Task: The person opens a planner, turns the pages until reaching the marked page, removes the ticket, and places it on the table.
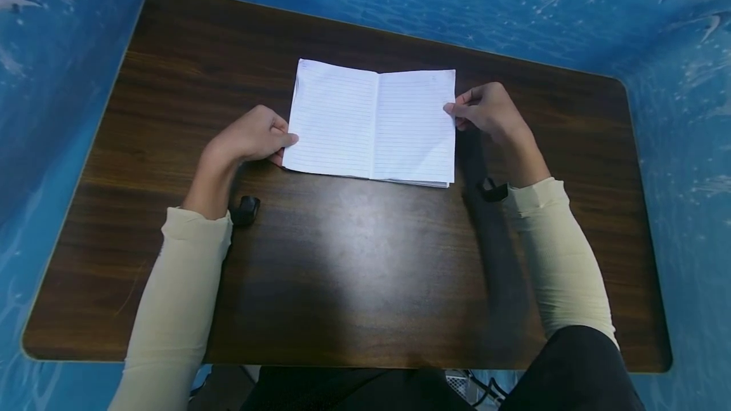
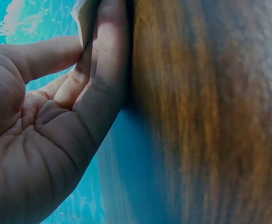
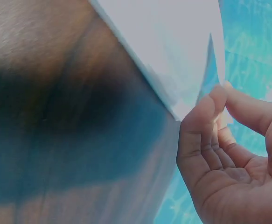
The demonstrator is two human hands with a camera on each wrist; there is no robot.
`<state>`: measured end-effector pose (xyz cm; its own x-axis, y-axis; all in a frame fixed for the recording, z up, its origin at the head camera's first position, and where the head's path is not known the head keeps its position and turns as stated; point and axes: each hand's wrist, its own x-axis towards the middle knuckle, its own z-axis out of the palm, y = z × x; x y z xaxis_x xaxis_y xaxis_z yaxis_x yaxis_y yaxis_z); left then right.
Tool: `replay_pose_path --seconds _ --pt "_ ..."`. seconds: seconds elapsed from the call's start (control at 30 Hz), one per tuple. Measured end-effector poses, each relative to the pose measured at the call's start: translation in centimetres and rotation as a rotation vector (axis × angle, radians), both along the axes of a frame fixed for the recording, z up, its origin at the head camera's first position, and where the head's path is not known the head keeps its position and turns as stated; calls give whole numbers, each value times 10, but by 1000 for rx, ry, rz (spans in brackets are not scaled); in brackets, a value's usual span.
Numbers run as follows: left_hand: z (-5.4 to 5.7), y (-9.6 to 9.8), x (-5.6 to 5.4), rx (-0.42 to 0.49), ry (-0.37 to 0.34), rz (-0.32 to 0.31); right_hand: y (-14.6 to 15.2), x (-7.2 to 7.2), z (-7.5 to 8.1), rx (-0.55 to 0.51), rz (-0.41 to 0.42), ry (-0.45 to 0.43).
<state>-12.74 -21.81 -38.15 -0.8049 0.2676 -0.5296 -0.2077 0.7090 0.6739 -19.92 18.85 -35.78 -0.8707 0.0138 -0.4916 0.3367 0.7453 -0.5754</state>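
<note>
White lined notebook (image 1: 374, 124), open at centre, in the pinch of both hands (image 1: 252, 134) (image 1: 490, 110)

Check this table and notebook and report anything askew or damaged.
Two small things. At the notebook's lower right corner, lower sheets peek out past the top page, so the stack looks uneven. A thin pale line, possibly a scratch, marks the table's left part. No spill shows.
</note>
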Motion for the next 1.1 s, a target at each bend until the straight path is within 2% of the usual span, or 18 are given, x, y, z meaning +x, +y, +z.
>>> replay_pose_path --seconds 0.57,0.87,1.1 --pt "-1 -1 -1 3 -8 16 -18 1 38 -143 -42 78" --pt "1 0 -2 -17 -6 10 -47 1 57 -347 -88 129" --pt "2 0 -1 5 2 -7 -77 -4 63 -490 -134 138"
